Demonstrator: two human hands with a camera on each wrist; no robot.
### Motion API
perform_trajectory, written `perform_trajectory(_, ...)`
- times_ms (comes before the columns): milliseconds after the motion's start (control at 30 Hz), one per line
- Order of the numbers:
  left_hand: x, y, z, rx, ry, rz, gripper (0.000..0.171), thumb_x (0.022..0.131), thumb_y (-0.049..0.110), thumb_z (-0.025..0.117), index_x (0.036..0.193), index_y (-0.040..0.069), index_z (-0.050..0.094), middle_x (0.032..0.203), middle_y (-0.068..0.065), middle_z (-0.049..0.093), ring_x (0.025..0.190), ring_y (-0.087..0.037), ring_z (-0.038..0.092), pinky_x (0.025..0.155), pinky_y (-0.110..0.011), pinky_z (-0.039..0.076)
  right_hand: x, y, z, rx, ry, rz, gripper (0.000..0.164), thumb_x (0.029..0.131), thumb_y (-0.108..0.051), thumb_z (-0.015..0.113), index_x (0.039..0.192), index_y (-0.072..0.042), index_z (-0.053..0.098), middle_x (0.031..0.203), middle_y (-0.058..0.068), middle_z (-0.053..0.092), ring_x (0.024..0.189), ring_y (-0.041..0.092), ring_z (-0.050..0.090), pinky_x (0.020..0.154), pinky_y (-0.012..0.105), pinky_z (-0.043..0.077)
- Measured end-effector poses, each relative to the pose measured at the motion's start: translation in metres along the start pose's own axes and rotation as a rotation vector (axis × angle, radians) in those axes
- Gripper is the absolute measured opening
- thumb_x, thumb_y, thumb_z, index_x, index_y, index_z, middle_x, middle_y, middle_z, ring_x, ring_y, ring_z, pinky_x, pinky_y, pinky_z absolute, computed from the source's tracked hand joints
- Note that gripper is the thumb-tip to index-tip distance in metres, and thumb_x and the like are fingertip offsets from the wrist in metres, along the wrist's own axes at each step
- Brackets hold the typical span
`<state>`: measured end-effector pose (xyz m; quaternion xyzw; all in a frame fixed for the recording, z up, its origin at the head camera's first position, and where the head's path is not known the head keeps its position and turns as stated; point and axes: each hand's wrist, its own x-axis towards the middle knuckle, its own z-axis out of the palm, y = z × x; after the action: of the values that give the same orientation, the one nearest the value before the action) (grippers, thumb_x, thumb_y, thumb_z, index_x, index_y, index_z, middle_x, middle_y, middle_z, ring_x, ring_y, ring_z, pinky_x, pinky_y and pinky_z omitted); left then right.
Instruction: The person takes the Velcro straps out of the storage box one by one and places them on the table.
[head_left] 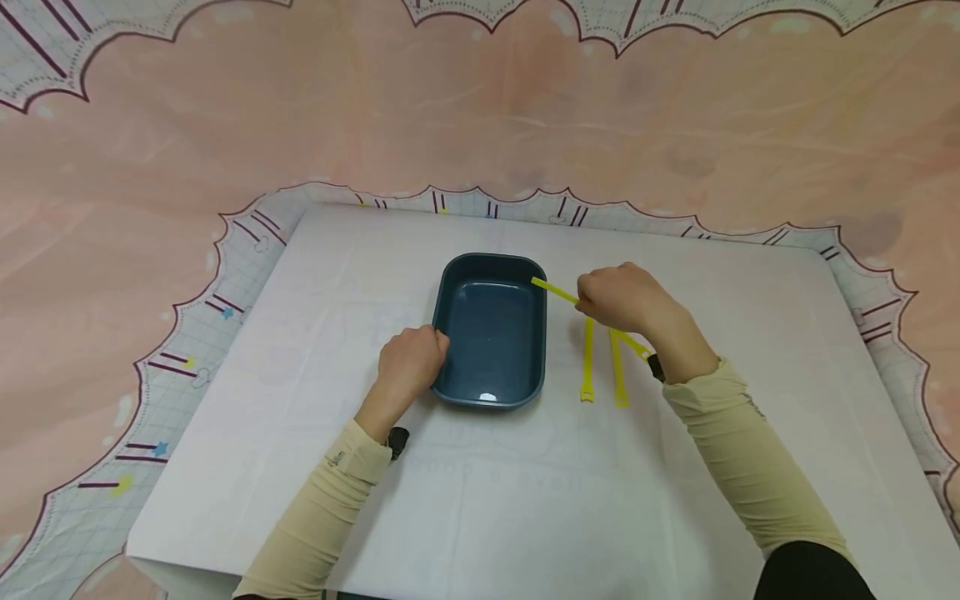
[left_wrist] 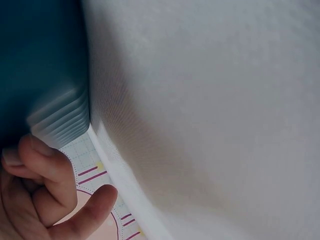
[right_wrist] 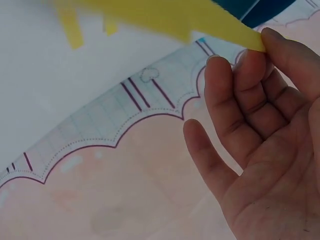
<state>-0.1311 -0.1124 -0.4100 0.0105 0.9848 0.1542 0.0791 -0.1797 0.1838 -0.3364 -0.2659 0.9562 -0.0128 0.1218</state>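
Observation:
A dark blue rectangular dish [head_left: 489, 392] with rounded corners sits on the white tabletop. At its left edge my left hand [head_left: 411, 360] grips the rim; in the left wrist view curled fingers [left_wrist: 47, 165] meet the dish's ridged side [left_wrist: 65, 117]. To the right of the dish my right hand [head_left: 626, 297] pinches a yellow cable strap [head_left: 553, 290] between thumb and fingers. One end of this strap reaches over the dish's right rim, and the hand covers its middle. Below the right hand lie two more yellow straps, a left one [head_left: 587, 367] and a right one [head_left: 618, 375], their upper ends partly hidden.
The white-covered table [head_left: 525, 500] spreads around the dish. A patterned peach cloth [head_left: 480, 125] with a scalloped, striped border lies beyond the table's edges. Dark wrist bands [head_left: 399, 442] show at the cuffs of both light sleeves.

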Motion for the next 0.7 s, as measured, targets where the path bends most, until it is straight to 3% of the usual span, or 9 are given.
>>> perform_trajectory(467, 0.0, -0.001, 0.0, -0.002, 0.003, 0.014, 0.038, 0.1, 0.022, 0.041, 0.072, 0.003, 0.059, 0.063, -0.011, 0.054, 0.055, -0.025, 0.054, 0.049, -0.036, 0.042, -0.013, 0.015, 0.006, 0.105, 0.023, 0.084, 0.019, 0.097, -0.022, 0.059, 0.086, -0.006, 0.063, 0.073, 0.003, 0.057, 0.063, 0.021, 0.051, 0.063, 0.037, 0.042)
perform_trajectory(700, 0.001, -0.001, 0.0, 0.001, -0.002, 0.012, 0.038, 0.1, 0.022, 0.041, 0.073, 0.003, 0.06, 0.063, -0.011, 0.054, 0.055, -0.025, 0.054, 0.049, -0.036, 0.042, -0.023, 0.026, 0.008, 0.172, 0.008, 0.151, 0.022, 0.099, -0.021, 0.055, 0.1, -0.002, 0.065, 0.082, 0.006, 0.061, 0.071, 0.023, 0.054, 0.069, 0.041, 0.044)
